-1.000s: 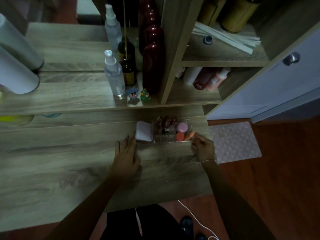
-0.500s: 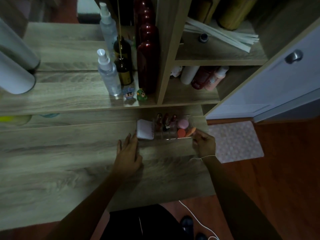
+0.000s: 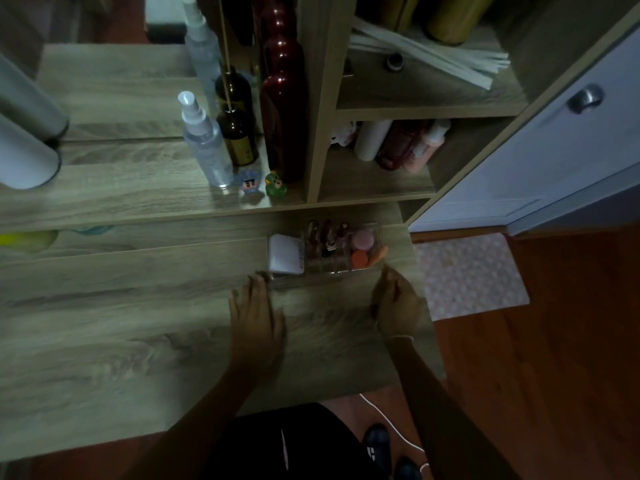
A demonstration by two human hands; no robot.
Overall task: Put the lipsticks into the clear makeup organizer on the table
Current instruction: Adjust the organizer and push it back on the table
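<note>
The clear makeup organizer stands on the wooden table near its right end, against the raised shelf. Three dark red lipsticks stand upright in its middle slots. A white box fills its left part, and pink and orange sponges lie in its right part. My left hand lies flat on the table, its fingers spread, fingertips just at the organizer's front left corner. My right hand rests near the front right corner, fingers loosely curled, nothing seen in it.
On the raised shelf behind stand a clear spray bottle, a brown bottle, a tall dark red bottle and two small figurines. Shelves with bottles rise at the right. The table's right edge lies beside my right hand.
Both hands have drawn back a little from the organizer's corners toward me. The organizer stays in place with the lipsticks in it.
</note>
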